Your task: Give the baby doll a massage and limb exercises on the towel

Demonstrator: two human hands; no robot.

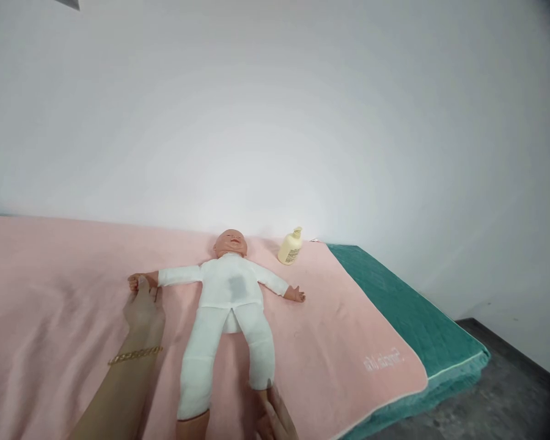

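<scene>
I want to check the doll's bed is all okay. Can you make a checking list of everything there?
Surface: pink blanket spread over a green mattress; white lettering near its right corner.
Job's things: baby doll in white clothes, on its back, arms out.
Clutter: cream pump bottle beside the doll's head.
Hands: left hand, gold bracelet on the wrist, fingers touching the doll's hand; right hand at the doll's foot, mostly cut off by the picture edge.
Cables: nothing seen.
Surroundings: plain white wall, grey floor at right.
</scene>
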